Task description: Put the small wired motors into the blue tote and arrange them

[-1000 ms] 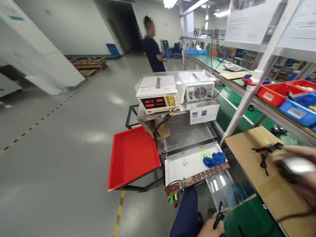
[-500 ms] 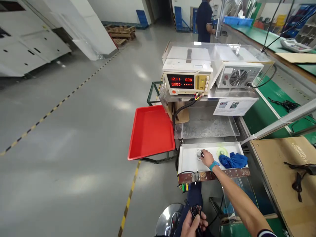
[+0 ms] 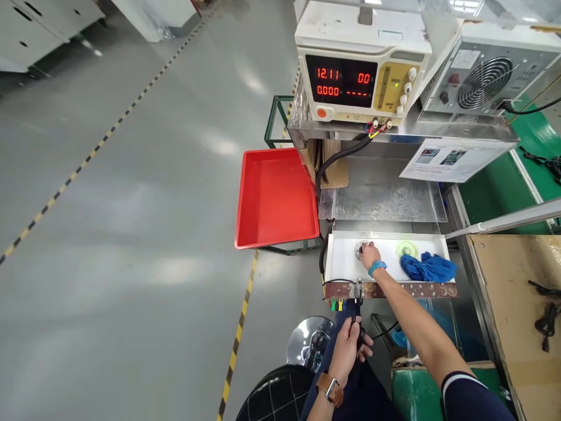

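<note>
Tilted further down since half a second ago, bringing the power supply up close and dropping the co-worker out of sight. Nearest, left hand (image 3: 350, 345) curled around a small black part (image 3: 360, 337) over the lap, beside a round steel stool seat (image 3: 309, 351). Right hand (image 3: 370, 255) reached out, fingertips pinched on a small round fitting (image 3: 360, 250) near the far edge of the white tray (image 3: 342, 263). Judged early to midway: part gripped but not yet at the tray, fitting being set or adjusted. Also held in that tray: a green tape roll (image 3: 407, 250) and a crumpled blue cloth (image 3: 428, 268) toward its right end. Along its near edge, a brown terminal strip (image 3: 394, 289) with coloured plugs. Left of it, a red bin (image 3: 276, 199), nothing inside. Farthest, power supply (image 3: 362, 64) reading 12.11, fan unit (image 3: 482, 76) beside it.
</note>
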Tool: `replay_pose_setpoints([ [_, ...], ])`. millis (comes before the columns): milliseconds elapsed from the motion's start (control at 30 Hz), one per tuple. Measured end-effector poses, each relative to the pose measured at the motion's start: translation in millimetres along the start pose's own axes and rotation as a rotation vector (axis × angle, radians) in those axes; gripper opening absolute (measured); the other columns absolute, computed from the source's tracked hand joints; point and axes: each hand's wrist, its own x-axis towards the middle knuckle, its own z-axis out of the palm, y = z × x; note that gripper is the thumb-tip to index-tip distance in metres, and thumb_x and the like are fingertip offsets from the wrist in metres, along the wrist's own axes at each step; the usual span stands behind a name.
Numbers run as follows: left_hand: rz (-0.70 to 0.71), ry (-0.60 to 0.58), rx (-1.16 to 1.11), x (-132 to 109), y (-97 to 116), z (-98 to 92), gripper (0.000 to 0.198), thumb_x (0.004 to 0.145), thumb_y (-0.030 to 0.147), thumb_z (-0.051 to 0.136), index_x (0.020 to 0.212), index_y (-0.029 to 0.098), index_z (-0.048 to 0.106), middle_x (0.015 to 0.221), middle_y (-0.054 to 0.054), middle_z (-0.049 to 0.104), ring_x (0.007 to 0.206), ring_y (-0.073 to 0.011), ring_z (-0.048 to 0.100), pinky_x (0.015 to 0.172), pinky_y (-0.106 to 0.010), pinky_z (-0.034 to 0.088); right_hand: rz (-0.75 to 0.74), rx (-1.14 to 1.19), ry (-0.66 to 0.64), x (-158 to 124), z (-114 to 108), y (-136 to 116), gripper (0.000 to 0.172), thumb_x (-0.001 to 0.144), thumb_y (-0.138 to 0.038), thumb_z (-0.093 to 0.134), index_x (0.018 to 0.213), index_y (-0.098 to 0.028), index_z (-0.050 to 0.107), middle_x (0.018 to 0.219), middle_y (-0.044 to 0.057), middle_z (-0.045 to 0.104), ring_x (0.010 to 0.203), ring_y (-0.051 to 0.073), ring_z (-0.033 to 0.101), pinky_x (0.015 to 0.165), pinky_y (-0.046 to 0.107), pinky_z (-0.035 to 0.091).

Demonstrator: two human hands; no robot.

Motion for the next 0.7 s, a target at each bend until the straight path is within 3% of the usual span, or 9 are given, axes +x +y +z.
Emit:
replay_pose_setpoints([
  [133,0.035,0.071,0.095,25,-4,5.5,0.067,0.078,0.084,0.042,0.094,0.019,0.048,0.061,0.002,0.061,0.04,-0.0089,0.052,0.038,-0.02,0.026,0.034,0.006,-0.012,4,4,-4,0.033,0.093,-0.017,0.056,0.122,-0.007,0.064,0.13,0.021,0.054,0.105,0.023,0.064,0.09,0.028,0.048],
  [267,0.015,0.145,0.138,43,-9,10.9,0.067,0.076,0.086,0.039,0.09,0.021,0.046,0.057,0.005,0.055,0.036,-0.0063,0.043,0.037,-0.02,0.022,0.059,0.027,-0.04,6,1,-6,0.032,0.092,-0.018,0.056,0.12,-0.008,0.067,0.13,0.02,0.054,0.101,0.022,0.065,0.089,0.027,0.048],
  [500,0.007,0.181,0.088,41,-26,8.2,0.07,0.073,0.088,0.041,0.089,0.02,0.046,0.061,0.003,0.057,0.044,-0.0079,0.049,0.043,-0.021,0.026,0.088,0.053,-0.058,6,-5,-8,0.032,0.091,-0.016,0.056,0.119,-0.008,0.068,0.131,0.019,0.053,0.097,0.02,0.065,0.089,0.026,0.046],
  [700,0.068,0.17,0.004,42,-28,11.7,0.073,0.072,0.09,0.044,0.09,0.019,0.048,0.065,0.003,0.058,0.049,-0.0085,0.049,0.047,-0.022,0.029,0.079,0.066,-0.087,8,4,-4,0.038,0.092,-0.02,0.058,0.125,-0.002,0.062,0.127,0.021,0.057,0.105,0.021,0.06,0.09,0.025,0.043],
])
